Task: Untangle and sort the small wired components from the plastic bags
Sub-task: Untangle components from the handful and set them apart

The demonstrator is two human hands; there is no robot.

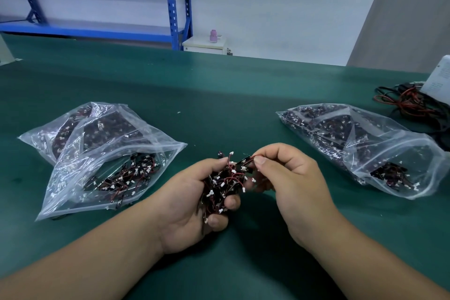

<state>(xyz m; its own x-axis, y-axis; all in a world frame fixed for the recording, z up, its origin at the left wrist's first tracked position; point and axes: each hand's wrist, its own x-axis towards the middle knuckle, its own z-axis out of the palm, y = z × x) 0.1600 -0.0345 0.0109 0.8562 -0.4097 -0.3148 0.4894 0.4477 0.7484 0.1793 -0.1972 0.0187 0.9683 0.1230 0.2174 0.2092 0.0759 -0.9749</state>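
My left hand (187, 204) cups a tangled clump of small wired components (222, 185), black parts with red wires and white plugs, just above the green table. My right hand (289, 178) pinches one black component (244, 162) at the top right of the clump between thumb and forefinger. An open clear plastic bag (80, 178) with loose components lies to the left, and another bag (48, 134) lies behind it. A third open bag (389, 151) with components lies on the right.
The green table (219, 95) stretches to a far edge. A bundle of red and black cables (409, 102) and a white object (438, 80) sit at the far right. Blue shelving (175, 2) and a white cabinet (204, 45) stand behind the table.
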